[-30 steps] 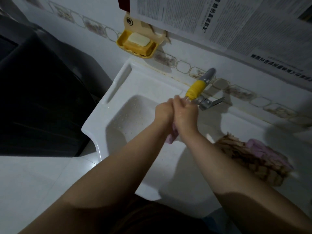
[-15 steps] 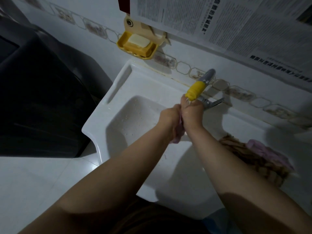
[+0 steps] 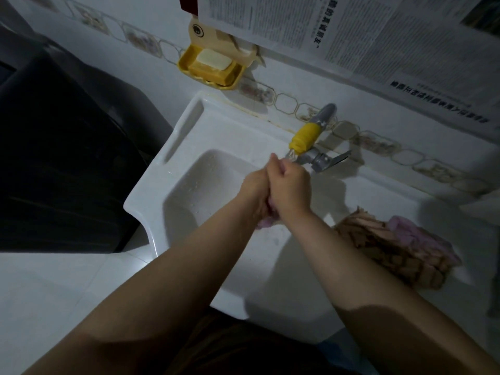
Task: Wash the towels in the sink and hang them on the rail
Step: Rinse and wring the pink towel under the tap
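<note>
Both forearms enter from the bottom of the frame and converge at the centre, over the basin of the white sink (image 3: 173, 147). The left hand (image 3: 255, 189) and right hand (image 3: 290, 185) are pressed together side by side, each with fingers curled round a small pink towel (image 3: 266, 221), of which only a bunched lower end shows beneath the wrists. The hands sit directly below the yellow nozzle of the tap (image 3: 304, 136), where thin streams of water emerge just above the knuckles. The grey tap body and its lever project from the wall to the right of the nozzle.

On the sink's flat ledge at the right of the frame lie 2 more cloths, touching each other: a brown patterned towel (image 3: 378, 250) and, further right, a second pink towel (image 3: 422, 236). Water droplets speckle the basin floor.

The wall behind is white tile with a decorative border strip. A yellow soap dish (image 3: 209, 69) holding a pale bar of soap (image 3: 212, 59) is mounted at upper centre, above the sink's left corner. Sheets of newspaper (image 3: 365, 36) cover the wall at upper right. A large dark appliance (image 3: 62, 158) fills the left of the frame, and pale floor tiles appear at lower left.
</note>
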Demonstrator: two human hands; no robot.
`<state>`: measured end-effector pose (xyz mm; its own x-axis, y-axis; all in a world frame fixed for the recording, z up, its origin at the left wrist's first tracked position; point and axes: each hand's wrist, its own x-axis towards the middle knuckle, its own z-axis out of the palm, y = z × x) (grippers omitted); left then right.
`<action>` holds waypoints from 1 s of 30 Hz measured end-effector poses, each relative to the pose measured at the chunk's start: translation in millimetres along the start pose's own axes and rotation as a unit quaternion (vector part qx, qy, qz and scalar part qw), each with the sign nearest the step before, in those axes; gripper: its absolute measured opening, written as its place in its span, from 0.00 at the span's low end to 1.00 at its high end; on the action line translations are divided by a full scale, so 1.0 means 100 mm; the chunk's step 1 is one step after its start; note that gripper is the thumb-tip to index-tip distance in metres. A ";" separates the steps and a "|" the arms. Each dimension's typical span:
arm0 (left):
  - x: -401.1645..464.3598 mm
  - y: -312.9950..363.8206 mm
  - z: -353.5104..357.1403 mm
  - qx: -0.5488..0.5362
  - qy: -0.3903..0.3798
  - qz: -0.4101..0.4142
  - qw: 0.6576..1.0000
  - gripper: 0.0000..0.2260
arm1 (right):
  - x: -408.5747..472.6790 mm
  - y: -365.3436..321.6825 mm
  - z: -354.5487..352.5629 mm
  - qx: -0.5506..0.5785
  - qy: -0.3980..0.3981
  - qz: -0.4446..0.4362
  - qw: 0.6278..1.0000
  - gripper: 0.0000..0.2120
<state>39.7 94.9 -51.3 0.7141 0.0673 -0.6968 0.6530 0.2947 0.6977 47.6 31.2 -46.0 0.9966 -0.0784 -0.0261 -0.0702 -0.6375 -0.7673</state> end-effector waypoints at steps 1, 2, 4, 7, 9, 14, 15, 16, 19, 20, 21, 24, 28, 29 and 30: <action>-0.01 -0.02 -0.02 0.009 -0.023 0.001 1.000 0.15 | 0.07 0.04 -0.04 -0.034 -0.010 0.023 0.999 0.21; -0.06 -0.02 -0.03 -0.037 -0.045 -0.016 0.998 0.18 | 0.16 0.11 -0.07 -0.055 -0.021 0.044 0.997 0.20; 0.00 -0.10 -0.14 -0.147 -0.088 -0.064 0.983 0.23 | 0.33 0.27 -0.15 -0.019 -0.056 0.097 0.994 0.18; 0.10 -0.18 -0.39 -0.199 -0.071 -0.048 0.976 0.22 | 0.45 0.41 -0.33 0.037 -0.110 0.174 0.978 0.20; 0.13 -0.19 -0.56 -0.246 -0.067 -0.008 0.967 0.13 | 0.47 0.51 -0.43 0.063 -0.143 0.206 0.966 0.19; 0.18 -0.21 -0.86 -0.178 -0.027 0.085 0.980 0.09 | 0.48 0.65 -0.63 0.169 -0.163 0.232 0.944 0.09; 0.16 -0.20 -0.88 -0.153 -0.026 0.091 0.984 0.10 | 0.49 0.66 -0.65 0.185 -0.172 0.241 0.937 0.07; 0.12 -0.18 -0.86 -0.139 -0.030 0.098 0.985 0.11 | 0.48 0.67 -0.64 0.199 -0.184 0.247 0.930 0.06; 0.04 -0.14 -0.69 -0.072 -0.059 0.158 0.983 0.15 | 0.39 0.60 -0.48 0.306 -0.232 0.271 0.883 0.07; 0.01 -0.16 -0.61 0.001 -0.061 0.219 0.974 0.15 | 0.33 0.53 -0.41 0.336 -0.248 0.290 0.861 0.09; 0.00 -0.20 -0.52 0.116 -0.051 0.303 0.945 0.17 | 0.28 0.46 -0.34 0.366 -0.254 0.317 0.837 0.11; 0.04 -0.43 -0.36 0.478 -0.028 0.480 0.735 0.20 | 0.27 0.37 -0.22 0.493 -0.272 0.387 0.731 0.26; -0.11 -0.59 -0.46 0.474 0.003 0.568 0.673 0.13 | 0.30 0.49 -0.23 0.401 -0.332 0.361 0.773 0.24; -0.11 -0.62 -0.49 0.421 0.036 0.568 0.706 0.12 | 0.29 0.53 -0.23 0.398 -0.327 0.340 0.787 0.16; -0.11 -0.62 -0.51 0.367 0.077 0.542 0.752 0.13 | 0.28 0.54 -0.24 0.415 -0.312 0.317 0.794 0.10</action>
<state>-21.7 124.2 -95.0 0.9267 0.0151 0.3755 -0.2875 -0.6149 0.7343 70.7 -24.0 -73.3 0.6179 0.3771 -0.6899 -0.7717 0.1229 -0.6240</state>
